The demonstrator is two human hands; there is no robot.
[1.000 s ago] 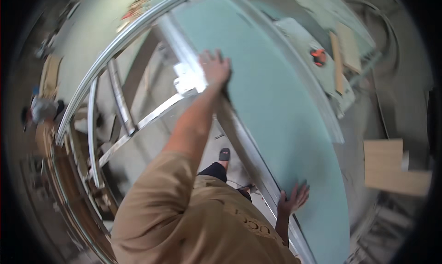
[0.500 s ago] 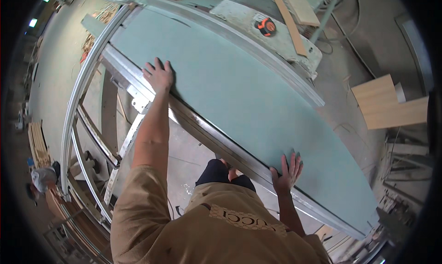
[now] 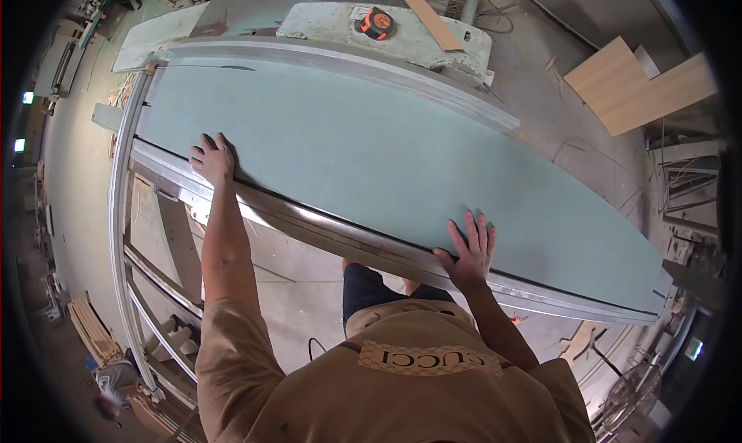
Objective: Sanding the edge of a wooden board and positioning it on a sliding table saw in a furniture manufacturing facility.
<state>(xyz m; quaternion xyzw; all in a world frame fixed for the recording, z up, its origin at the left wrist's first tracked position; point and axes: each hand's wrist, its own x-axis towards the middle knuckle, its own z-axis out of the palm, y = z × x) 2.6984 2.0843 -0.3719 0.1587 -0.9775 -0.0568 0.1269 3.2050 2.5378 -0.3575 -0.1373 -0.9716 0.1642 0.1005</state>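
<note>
A long pale green board lies flat on a metal sliding table, its near edge along the metal rail. My left hand rests on the board's near edge toward the left end, fingers spread. Farther right, my right hand presses flat on the same edge with its fingers apart. Neither hand grips anything. Along the board's far side runs a raised metal fence.
Beyond the fence, an orange and black tape measure sits on a worn pale surface beside a wooden strip. An L-shaped wooden panel lies at the far right. A metal frame stands at my left, near stacked wood strips.
The view has turned, so the board now lies more level across it. Both hands stay spread on the board's near edge.
</note>
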